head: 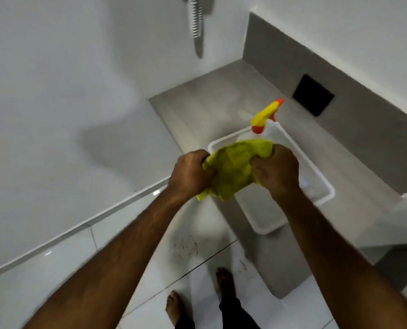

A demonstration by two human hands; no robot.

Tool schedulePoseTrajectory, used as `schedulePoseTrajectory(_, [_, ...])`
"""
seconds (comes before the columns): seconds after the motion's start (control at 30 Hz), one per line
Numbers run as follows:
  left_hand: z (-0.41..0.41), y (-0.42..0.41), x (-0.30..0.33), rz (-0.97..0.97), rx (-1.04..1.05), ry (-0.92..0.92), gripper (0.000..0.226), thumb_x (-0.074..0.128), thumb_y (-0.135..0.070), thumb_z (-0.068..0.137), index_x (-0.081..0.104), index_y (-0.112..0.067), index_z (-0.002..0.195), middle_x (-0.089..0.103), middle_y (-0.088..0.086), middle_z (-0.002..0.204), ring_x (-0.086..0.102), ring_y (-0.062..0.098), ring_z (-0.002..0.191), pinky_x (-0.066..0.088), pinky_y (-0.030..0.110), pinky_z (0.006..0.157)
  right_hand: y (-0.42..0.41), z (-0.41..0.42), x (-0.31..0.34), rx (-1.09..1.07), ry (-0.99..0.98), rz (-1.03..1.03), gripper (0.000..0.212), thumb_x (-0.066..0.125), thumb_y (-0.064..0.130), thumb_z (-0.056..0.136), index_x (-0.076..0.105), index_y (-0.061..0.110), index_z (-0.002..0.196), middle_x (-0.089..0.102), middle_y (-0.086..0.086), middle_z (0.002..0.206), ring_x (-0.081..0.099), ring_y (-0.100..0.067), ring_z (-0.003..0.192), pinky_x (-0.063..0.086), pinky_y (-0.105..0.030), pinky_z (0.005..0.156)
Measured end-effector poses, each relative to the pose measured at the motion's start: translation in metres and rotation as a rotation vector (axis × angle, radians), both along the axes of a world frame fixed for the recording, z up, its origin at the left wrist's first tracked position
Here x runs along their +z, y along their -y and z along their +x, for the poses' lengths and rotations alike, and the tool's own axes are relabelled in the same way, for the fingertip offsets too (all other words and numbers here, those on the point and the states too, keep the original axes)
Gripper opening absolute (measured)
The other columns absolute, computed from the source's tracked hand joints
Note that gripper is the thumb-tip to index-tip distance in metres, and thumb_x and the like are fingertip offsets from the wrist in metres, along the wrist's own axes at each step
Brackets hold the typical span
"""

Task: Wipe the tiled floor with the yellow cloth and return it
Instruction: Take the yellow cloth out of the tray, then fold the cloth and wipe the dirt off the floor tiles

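Observation:
The yellow cloth point(238, 167) is bunched between both fists, held in the air above the near-left corner of a white tray point(325, 186). My left hand point(190, 173) grips its left end and my right hand point(277, 169) grips its right end. A loose corner of the cloth hangs down below my left hand. Far beneath lies the white tiled floor point(150, 276), with a patch of small dark specks and hairs just ahead of my bare feet.
The tray rests on a grey ledge point(197, 110) and holds a clear spray bottle point(267, 119) with a yellow-and-orange trigger. A black square plate point(314, 95) is set in the ledge's back wall. A ribbed hose point(195, 17) hangs on the white wall.

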State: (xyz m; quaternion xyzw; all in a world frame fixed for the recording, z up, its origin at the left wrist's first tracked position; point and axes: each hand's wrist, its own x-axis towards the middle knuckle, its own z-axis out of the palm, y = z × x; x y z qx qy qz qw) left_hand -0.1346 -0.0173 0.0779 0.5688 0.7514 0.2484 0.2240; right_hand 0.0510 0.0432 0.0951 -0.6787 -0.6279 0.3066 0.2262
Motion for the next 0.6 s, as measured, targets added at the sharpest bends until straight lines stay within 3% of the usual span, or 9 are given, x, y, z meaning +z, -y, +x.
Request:
schedulePoseTrajectory(0.1, [-0.061,0.043,0.001,-0.043,0.095,0.058,0.014,0.071,-0.030,0.079,0.068,-0.017,0.082,0.071,0.006,0.081,0.066,0.026,0.079,0.053,0.036,0.069,0.029,-0.062,0.014,0.124,-0.033,0.024,0.017,0.068,0.031,0.075,0.064,0.018,0.085,0.059,0.000,0.073,0.062,-0.026,0.076,0.044,-0.030,0.067])
schedulePoseTrajectory(0.2, [-0.115,0.088,-0.019,-0.168,0.154,0.117,0.014,0.070,-0.032,0.079,0.058,-0.027,0.075,0.060,-0.008,0.072,0.057,0.016,0.069,0.045,0.028,0.057,0.058,-0.116,0.002,0.258,-0.006,0.036,0.017,0.070,0.027,0.073,0.056,0.018,0.073,0.051,0.008,0.061,0.049,-0.017,0.060,0.039,-0.022,0.057])
schedulePoseTrajectory(0.3, [-0.156,0.131,-0.067,-0.300,0.177,0.171,0.014,0.068,-0.032,0.079,0.055,-0.030,0.075,0.056,-0.011,0.072,0.055,0.012,0.069,0.040,0.025,0.053,0.086,-0.157,-0.043,0.358,0.023,-0.022,0.017,0.070,0.023,0.074,0.063,0.014,0.086,0.058,0.003,0.073,0.054,-0.021,0.067,0.040,-0.025,0.063])
schedulePoseTrajectory(0.37, [-0.173,0.153,-0.110,-0.387,0.191,0.198,0.013,0.069,-0.035,0.079,0.057,-0.029,0.081,0.057,-0.011,0.072,0.055,0.011,0.070,0.041,0.025,0.054,0.102,-0.176,-0.090,0.406,0.057,-0.080,0.022,0.069,0.020,0.076,0.064,0.011,0.095,0.059,0.000,0.081,0.057,-0.023,0.075,0.042,-0.029,0.068])
schedulePoseTrajectory(0.47, [-0.181,0.173,-0.184,-0.485,0.223,0.241,0.018,0.069,-0.043,0.078,0.058,-0.029,0.082,0.056,-0.012,0.072,0.055,0.009,0.069,0.039,0.024,0.056,0.117,-0.185,-0.172,0.427,0.127,-0.163,0.018,0.066,0.018,0.077,0.062,0.011,0.093,0.067,-0.008,0.088,0.062,-0.031,0.083,0.050,-0.035,0.073])
schedulePoseTrajectory(0.6, [-0.171,0.185,-0.329,-0.572,0.264,0.301,0.024,0.064,-0.036,0.075,0.068,-0.016,0.086,0.061,-0.001,0.079,0.064,0.022,0.082,0.039,0.024,0.062,0.130,-0.179,-0.318,0.407,0.228,-0.234,0.013,0.065,0.015,0.076,0.060,0.008,0.086,0.069,-0.016,0.090,0.063,-0.039,0.085,0.041,-0.031,0.067])
